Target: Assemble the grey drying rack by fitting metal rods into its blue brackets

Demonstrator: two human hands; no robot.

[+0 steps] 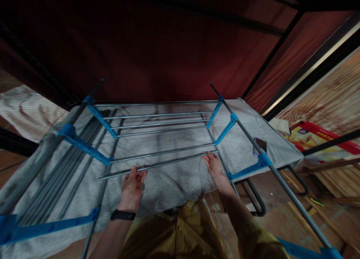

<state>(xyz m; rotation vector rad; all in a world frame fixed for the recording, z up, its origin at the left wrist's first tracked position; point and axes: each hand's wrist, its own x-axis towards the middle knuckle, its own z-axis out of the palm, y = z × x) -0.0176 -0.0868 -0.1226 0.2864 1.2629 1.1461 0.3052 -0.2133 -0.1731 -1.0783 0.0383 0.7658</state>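
Observation:
A grey metal rod (171, 161) runs crosswise between my two hands. My left hand (132, 185) pinches it near its left end, a dark band on that wrist. Close to its right end, my right hand (211, 162) has its fingers on the same rod. Around the hands stands a rack frame of grey tubes with blue plastic brackets (88, 148). Several thin rods (163, 122) span the far part of the frame between its left and right sides. The held rod lies nearer to me than these, its left end crossing over the left inner tube (108, 169).
Under the frame lies a grey fleecy cloth (174, 182). Several loose tubes (60, 169) lie at the left. A phone (260, 146) rests at the right. Beyond it are a red and yellow box (323, 140) and a wooden stool (329, 180). Dark red fabric (168, 52) hangs behind.

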